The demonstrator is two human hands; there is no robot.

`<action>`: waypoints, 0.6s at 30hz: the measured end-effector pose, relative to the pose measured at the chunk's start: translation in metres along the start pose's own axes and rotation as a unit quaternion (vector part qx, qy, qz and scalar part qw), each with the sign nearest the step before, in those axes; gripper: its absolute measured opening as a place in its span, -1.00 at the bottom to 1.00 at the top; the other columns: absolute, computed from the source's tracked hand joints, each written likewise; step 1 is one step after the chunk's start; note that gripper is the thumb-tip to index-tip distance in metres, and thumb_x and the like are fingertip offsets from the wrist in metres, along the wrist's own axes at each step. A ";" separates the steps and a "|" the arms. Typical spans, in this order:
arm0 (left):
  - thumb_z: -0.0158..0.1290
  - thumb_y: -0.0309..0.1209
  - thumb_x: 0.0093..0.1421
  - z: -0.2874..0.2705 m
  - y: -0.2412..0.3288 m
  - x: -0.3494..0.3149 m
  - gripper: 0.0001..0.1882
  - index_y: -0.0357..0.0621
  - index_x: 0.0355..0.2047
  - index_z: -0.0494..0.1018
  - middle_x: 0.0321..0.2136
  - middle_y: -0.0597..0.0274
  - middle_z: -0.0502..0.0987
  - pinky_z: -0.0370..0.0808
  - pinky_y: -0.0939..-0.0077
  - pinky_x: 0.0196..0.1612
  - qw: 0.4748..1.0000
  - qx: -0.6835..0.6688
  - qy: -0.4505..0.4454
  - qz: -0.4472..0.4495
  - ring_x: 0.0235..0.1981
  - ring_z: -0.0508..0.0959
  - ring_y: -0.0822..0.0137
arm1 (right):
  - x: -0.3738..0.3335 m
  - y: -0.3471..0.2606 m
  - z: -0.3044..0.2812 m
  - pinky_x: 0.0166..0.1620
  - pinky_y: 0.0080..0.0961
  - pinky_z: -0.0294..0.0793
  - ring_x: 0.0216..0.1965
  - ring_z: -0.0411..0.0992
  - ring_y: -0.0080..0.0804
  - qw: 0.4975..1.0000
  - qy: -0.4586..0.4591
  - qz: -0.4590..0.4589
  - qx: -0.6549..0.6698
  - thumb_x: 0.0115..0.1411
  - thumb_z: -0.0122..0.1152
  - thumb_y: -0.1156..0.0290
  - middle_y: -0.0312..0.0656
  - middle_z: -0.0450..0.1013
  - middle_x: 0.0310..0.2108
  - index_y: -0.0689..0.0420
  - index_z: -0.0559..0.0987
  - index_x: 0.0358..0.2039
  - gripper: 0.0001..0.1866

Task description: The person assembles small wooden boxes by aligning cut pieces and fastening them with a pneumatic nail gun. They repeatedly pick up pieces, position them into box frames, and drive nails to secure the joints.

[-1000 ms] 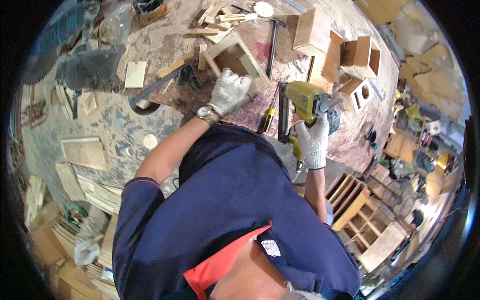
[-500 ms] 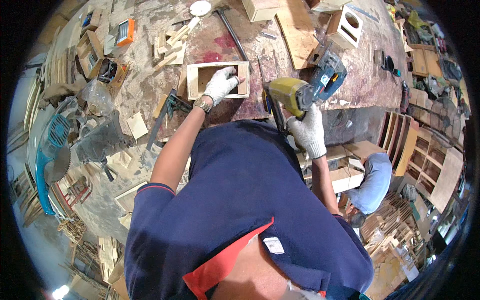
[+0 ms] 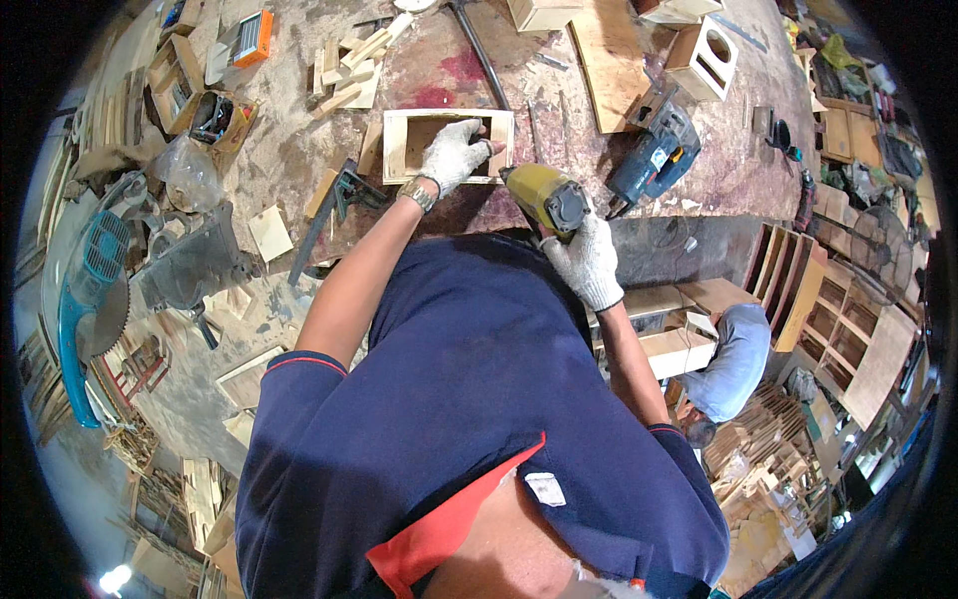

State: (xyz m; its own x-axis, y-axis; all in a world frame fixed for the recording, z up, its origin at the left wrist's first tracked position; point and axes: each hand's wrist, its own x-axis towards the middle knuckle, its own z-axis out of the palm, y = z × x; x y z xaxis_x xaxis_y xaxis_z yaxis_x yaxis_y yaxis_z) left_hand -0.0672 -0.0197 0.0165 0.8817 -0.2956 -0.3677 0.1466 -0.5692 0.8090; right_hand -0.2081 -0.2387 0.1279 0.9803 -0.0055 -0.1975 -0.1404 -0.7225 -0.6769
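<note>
L hand (image 3: pixel 456 158) over open wood box (image 3: pixel 396 150), fingers nr its R end, can't tell if gripping; R hand (image 3: pixel 587 262) clasping nail gun (image 3: pixel 545 197) nr box.

The gloved left hand (image 3: pixel 454 158) is lying across an open wooden box (image 3: pixel 396 152), its fingers bending near the right end. The gloved right hand (image 3: pixel 587 262) is holding a yellow nail gun (image 3: pixel 544 196) just beside the box. A co-worker (image 3: pixel 733 364) is bending at lower right.

Head-worn fisheye, looking down, from close overhead
</note>
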 end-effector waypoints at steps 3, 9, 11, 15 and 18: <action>0.29 0.09 0.17 0.000 0.000 0.000 -0.28 -0.41 0.00 0.56 -0.11 -0.18 0.66 0.52 0.24 0.05 1.000 0.005 -0.005 0.007 -0.06 0.66 0.06 | 0.000 -0.003 0.001 -0.19 -0.08 0.62 -0.25 0.62 0.16 0.998 -0.026 0.033 -0.038 0.04 0.44 0.34 0.12 0.62 -0.27 0.22 0.43 0.14 -0.34; 0.28 0.08 0.16 0.001 -0.003 0.001 -0.35 -0.34 -0.07 0.60 -0.15 -0.14 0.66 0.53 0.19 0.01 1.000 0.010 0.000 0.011 -0.10 0.66 0.01 | 0.000 -0.003 0.009 -0.17 -0.08 0.62 -0.24 0.61 0.17 0.999 0.002 0.031 -0.031 0.02 0.44 0.32 0.13 0.61 -0.30 0.24 0.42 0.15 -0.32; 0.28 0.10 0.14 0.003 -0.004 0.002 -0.39 -0.24 -0.10 0.62 -0.15 -0.12 0.66 0.53 0.13 -0.01 1.000 0.000 0.008 0.015 -0.10 0.65 -0.05 | 0.000 -0.003 0.011 -0.16 -0.04 0.61 -0.24 0.60 0.18 0.997 -0.017 0.050 -0.058 0.00 0.46 0.31 0.17 0.60 -0.29 0.23 0.43 0.11 -0.34; 0.28 0.09 0.17 0.004 -0.007 0.002 -0.32 -0.37 -0.06 0.60 -0.16 -0.17 0.67 0.53 0.22 0.02 1.000 0.014 0.006 0.022 -0.10 0.67 0.01 | -0.003 -0.002 0.011 -0.16 0.00 0.60 -0.24 0.60 0.20 0.996 -0.026 0.067 -0.059 0.00 0.46 0.30 0.20 0.60 -0.29 0.23 0.42 0.08 -0.35; 0.28 0.11 0.16 0.004 -0.007 0.002 -0.31 -0.37 -0.06 0.60 -0.15 -0.18 0.67 0.53 0.22 0.03 1.000 0.002 0.011 0.021 -0.10 0.67 0.01 | -0.003 -0.002 0.012 -0.16 0.00 0.61 -0.24 0.60 0.22 0.996 -0.007 0.049 -0.072 -0.01 0.46 0.30 0.21 0.60 -0.29 0.25 0.39 0.10 -0.32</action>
State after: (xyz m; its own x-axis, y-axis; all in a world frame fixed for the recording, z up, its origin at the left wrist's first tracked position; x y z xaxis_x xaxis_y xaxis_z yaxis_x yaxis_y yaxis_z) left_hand -0.0681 -0.0197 0.0082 0.8970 -0.3025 -0.3223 0.1065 -0.5598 0.8218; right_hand -0.2125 -0.2291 0.1216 0.9608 -0.0711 -0.2681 -0.2121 -0.8110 -0.5452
